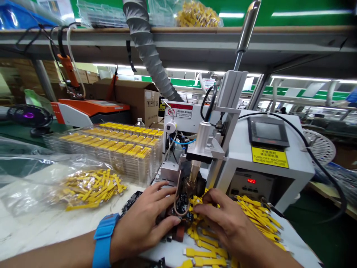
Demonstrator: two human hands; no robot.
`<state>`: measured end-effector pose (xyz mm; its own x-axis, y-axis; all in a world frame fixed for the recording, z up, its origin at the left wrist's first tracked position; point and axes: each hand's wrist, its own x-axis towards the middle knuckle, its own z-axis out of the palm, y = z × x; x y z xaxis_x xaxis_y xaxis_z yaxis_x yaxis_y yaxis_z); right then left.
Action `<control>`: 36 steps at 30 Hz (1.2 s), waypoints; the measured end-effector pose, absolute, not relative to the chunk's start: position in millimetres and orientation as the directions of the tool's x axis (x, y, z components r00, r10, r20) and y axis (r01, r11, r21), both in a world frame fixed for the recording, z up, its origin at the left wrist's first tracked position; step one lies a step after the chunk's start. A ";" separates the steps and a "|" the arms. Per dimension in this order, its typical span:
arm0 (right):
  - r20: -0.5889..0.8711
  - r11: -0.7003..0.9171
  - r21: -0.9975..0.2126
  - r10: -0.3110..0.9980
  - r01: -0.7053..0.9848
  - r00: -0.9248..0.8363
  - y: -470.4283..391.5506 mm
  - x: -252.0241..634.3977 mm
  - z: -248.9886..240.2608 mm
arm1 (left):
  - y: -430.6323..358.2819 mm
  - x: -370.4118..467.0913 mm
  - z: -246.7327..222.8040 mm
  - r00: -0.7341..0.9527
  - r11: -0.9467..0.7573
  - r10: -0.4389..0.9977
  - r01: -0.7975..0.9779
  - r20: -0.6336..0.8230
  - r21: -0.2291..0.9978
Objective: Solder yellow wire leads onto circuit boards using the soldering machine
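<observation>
My left hand [147, 214], with a blue wrist strap [104, 232], lies with its fingers stretched out and thumb apart beside the machine's fixture. Under and beside it are black circuit boards [133, 201]. A bent copper-coloured tube [176, 204] curves down in front of its fingertips, below the soldering machine's head [192, 178]. My right hand [227, 219] is closed in a pinch at the right of the fixture, on a yellow strip [197, 201]; its fingertips partly hide the strip. Loose yellow strips [206, 243] with metal ends lie below and around that hand.
More yellow strips [259, 216] are heaped right, by the machine's control box [275, 139]. At left, a clear bag [33, 193] holds yellow strips, and stacked clear trays [134, 169] hold rows of yellow pieces. Behind stand an orange device [95, 108] and a fan [29, 115]. A shelf [178, 37] crosses overhead.
</observation>
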<state>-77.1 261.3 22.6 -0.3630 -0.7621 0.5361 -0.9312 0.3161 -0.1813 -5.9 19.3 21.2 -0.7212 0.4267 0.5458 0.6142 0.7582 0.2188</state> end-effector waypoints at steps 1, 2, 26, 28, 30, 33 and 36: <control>0.548 0.311 -0.183 -0.755 -0.933 -0.359 260.8 -77.8 21.8 | 19.5 -5.9 22.0 -0.724 0.758 0.428 0.614 0.541 0.222; 0.557 0.306 -0.186 -0.750 -0.934 -0.356 260.4 -78.2 21.2 | 19.6 -5.8 22.8 -0.727 0.758 0.426 0.612 0.538 0.226; 0.515 0.311 -0.124 -0.792 -0.942 -0.329 262.3 -78.9 24.1 | 17.9 -2.4 23.4 -0.799 0.789 0.360 0.536 0.481 0.300; 0.513 0.318 -0.122 -0.791 -0.940 -0.334 262.1 -78.8 23.6 | 17.4 -2.0 24.0 -0.805 0.792 0.358 0.530 0.473 0.304; 0.515 0.324 -0.124 -0.787 -0.938 -0.339 261.7 -78.5 23.0 | 17.4 -2.0 24.8 -0.809 0.795 0.356 0.525 0.468 0.303; 0.510 0.333 -0.126 -0.786 -0.935 -0.349 261.3 -77.7 23.2 | 17.6 -2.3 25.7 -0.808 0.802 0.353 0.521 0.471 0.293; 0.505 0.336 -0.128 -0.788 -0.933 -0.353 261.4 -76.8 25.3 | 17.8 -2.4 26.4 -0.806 0.799 0.354 0.524 0.474 0.293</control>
<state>-76.8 261.4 25.3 -0.3530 -0.7877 0.5048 -0.9331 0.3359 -0.1283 -2.4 17.8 26.4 -0.8058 0.3544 0.4745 0.5244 0.7993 0.2934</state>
